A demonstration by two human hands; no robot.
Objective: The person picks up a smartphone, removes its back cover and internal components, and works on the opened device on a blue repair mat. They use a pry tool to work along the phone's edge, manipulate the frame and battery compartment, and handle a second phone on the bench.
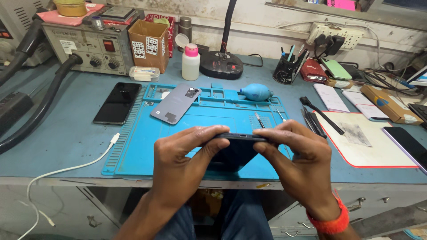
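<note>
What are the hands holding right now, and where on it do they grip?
Both hold one dark phone, edge up above the blue mat: left hand pinches its left end, right hand its right end.

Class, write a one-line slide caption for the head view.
Left hand and right hand grip a dark phone edge-on above a blue work mat.

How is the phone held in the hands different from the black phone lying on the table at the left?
The held phone is gripped edge-up by the left hand and right hand, above the blue mat; the black phone lies flat and untouched on the table, off the mat. The held phone shows its port edge; the other shows its dark face. Both are dark slabs.
</note>
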